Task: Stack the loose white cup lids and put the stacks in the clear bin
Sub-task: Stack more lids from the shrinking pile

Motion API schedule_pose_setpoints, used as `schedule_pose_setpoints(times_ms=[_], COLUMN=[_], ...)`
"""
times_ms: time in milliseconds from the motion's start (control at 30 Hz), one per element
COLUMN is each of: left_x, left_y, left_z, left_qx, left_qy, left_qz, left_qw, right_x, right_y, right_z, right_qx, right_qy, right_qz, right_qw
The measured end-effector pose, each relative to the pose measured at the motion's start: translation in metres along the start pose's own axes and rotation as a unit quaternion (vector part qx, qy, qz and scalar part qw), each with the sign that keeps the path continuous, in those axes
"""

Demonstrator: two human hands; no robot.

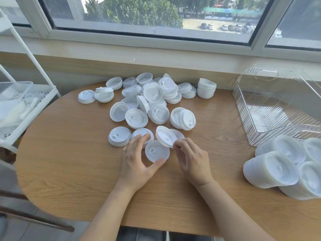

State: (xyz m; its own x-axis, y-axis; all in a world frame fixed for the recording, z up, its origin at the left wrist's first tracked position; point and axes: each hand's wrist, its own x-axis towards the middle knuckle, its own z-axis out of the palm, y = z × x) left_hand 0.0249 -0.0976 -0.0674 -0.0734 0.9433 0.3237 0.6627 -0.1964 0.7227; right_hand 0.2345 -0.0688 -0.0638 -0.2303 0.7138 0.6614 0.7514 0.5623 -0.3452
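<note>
White lid (165, 136) pinched in R grip (192, 159); L grip (137, 160) spread round flat lid (157, 151).

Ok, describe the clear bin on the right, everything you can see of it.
The clear bin is see-through plastic with ribbed walls and a smooth rounded rim. An oval handle slot is cut in its far wall. It stands upright and open on the wooden table, right of the loose lids, below the window sill. Through its walls it looks empty. Finished lid stacks lie on their sides at its near corner; contact is unclear.
</note>
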Motion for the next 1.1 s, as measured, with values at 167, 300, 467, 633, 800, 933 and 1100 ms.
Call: schedule_pose_setpoints(times_ms=[167, 300, 467, 633, 800, 933, 1100], left_x=[-0.001, -0.002, -0.009, -0.018, -0.017, -0.017, -0.017], left_y=[-0.002, -0.003, -0.002, -0.003, -0.001, 0.000, -0.001], left_z=[0.001, -0.003, -0.007, -0.011, -0.013, -0.013, -0.012], left_qx=[-0.003, -0.024, -0.032, -0.046, -0.059, -0.060, -0.059], left_qy=[-0.002, 0.004, 0.009, -0.005, -0.014, -0.019, -0.047], left_qz=[-0.006, -0.020, -0.023, -0.036, -0.061, -0.060, -0.055], left_qw=[1.000, 1.000, 0.999, 0.998, 0.996, 0.996, 0.996], right_x=[-0.005, -0.006, -0.007, -0.006, -0.008, -0.008, -0.005], right_y=[-0.001, 0.000, -0.001, -0.003, 0.000, 0.001, 0.002], right_z=[0.004, 0.005, 0.003, 0.003, -0.001, -0.004, -0.001], right_qx=[-0.022, -0.029, -0.037, -0.025, -0.002, -0.030, -0.060], right_qy=[-0.040, -0.020, -0.024, -0.044, -0.005, -0.032, -0.058], right_qz=[-0.098, -0.117, -0.167, -0.171, -0.058, 0.031, 0.053], right_qw=[0.994, 0.992, 0.985, 0.984, 0.998, 0.999, 0.995])
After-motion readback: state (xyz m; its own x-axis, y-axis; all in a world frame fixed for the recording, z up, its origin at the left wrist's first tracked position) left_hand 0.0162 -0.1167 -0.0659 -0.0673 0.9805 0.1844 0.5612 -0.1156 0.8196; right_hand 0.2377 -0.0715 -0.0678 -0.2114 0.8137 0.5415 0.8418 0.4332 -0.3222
